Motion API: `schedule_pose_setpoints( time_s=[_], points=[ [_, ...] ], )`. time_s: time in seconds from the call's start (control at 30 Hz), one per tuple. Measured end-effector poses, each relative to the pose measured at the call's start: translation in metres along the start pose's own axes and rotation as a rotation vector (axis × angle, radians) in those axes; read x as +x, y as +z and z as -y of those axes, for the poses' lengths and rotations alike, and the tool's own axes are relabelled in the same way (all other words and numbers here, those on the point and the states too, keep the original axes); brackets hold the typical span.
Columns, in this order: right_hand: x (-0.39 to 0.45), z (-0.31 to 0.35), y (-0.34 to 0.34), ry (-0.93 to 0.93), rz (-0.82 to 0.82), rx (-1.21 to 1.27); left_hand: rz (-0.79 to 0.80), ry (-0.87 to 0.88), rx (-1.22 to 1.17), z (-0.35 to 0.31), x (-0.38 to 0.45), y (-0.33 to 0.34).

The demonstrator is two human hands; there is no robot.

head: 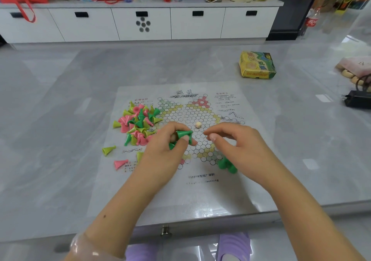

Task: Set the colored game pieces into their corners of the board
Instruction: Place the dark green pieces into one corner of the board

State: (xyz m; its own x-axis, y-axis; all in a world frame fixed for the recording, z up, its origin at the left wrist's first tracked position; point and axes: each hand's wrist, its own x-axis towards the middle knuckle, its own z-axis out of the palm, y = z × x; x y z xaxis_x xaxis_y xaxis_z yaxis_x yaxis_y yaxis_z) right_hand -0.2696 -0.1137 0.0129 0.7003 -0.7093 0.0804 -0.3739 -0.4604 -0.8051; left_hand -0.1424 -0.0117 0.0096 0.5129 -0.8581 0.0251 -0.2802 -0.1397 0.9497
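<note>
- My left hand [168, 146] grips green pieces [183, 134]; I can see two.
- My right hand [236, 140] hovers with curled fingers, pinching nothing I can see.
- A green cluster [226, 165] stands under my right hand on the board [200, 120].
- Left of my left hand: one mixed pile [138, 122], plus two stray pieces.

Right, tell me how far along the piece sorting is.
Barely started. Done: a few green pieces stand at the board's near right corner. In hand: the left hand grips green pieces; the right hand hovers beside it, fingertips pinched, contents unclear. Left: the mixed pile of pink, yellow-green and green pieces, plus a stray yellow-green piece and pink piece.
</note>
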Motion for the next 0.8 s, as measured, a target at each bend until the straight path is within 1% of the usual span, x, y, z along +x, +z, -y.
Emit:
schedule_pose_setpoints(
  time_s=[0.1,0.17,0.3,0.4,0.6,0.8],
  points=[
    [0.0022,0.0038,0.0070,0.004,0.000,0.050,0.029,-0.064,-0.137,-0.0005,-0.0002,0.0035],
    [0.0022,0.0055,0.0087,0.030,0.007,0.120,0.044,-0.077,-0.177,-0.0013,-0.0006,0.0038],
    [0.0015,0.0101,0.0076,0.094,0.028,0.262,0.100,-0.051,-0.195,-0.0050,-0.0022,0.0057],
    [0.0024,0.0096,0.0095,0.091,0.041,0.323,0.147,-0.050,-0.213,-0.0079,-0.0032,0.0077],
    [0.0014,0.0075,0.0082,0.119,0.028,0.348,0.135,-0.015,-0.198,-0.0078,-0.0029,0.0066],
    [0.0009,0.0076,0.0057,0.134,0.013,0.412,0.130,-0.027,-0.186,-0.0033,-0.0019,0.0075]
  ],
)
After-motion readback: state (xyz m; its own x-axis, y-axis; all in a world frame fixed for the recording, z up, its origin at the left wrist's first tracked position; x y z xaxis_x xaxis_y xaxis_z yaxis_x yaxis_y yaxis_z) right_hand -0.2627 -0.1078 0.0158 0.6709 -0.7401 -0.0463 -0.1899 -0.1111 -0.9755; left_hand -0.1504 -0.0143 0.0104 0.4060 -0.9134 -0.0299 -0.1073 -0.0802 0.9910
